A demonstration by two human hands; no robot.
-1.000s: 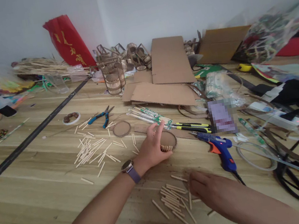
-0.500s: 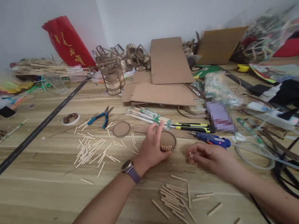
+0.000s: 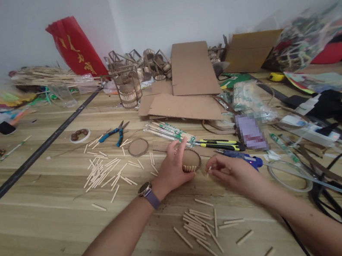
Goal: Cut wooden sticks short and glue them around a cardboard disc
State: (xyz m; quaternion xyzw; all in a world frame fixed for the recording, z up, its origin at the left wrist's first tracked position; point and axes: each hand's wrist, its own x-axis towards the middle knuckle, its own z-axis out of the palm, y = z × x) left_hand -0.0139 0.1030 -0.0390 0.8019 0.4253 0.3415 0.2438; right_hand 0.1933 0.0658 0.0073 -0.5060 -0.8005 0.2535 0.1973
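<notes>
A round cardboard base [image 3: 192,156] lies on the table, with a short row of wooden sticks standing along its near rim. My left hand [image 3: 172,167] is curved around its left side, thumb at the near edge and fingers toward the far edge, steadying it. Just to the right, my right hand [image 3: 231,172] pinches a short wooden stick [image 3: 209,170] between thumb and fingertips, close to the base but apart from it. Behind that hand, partly covered, lies a blue glue gun [image 3: 248,158]. A loose pile of cut sticks [image 3: 196,226] is in front of both hands.
More sticks [image 3: 100,172] are scattered on the left, near blue-handled pliers [image 3: 114,134] and another cardboard disc [image 3: 138,147]. Yellow-black utility knives [image 3: 221,143] lie beyond the hands. Cardboard sheets [image 3: 183,106] and small baskets [image 3: 128,96] stand behind; cables [image 3: 331,206] run along the right.
My right hand has moved left and slightly up with the stick, closer to the cardboard base. My left hand stays in place around the base.
</notes>
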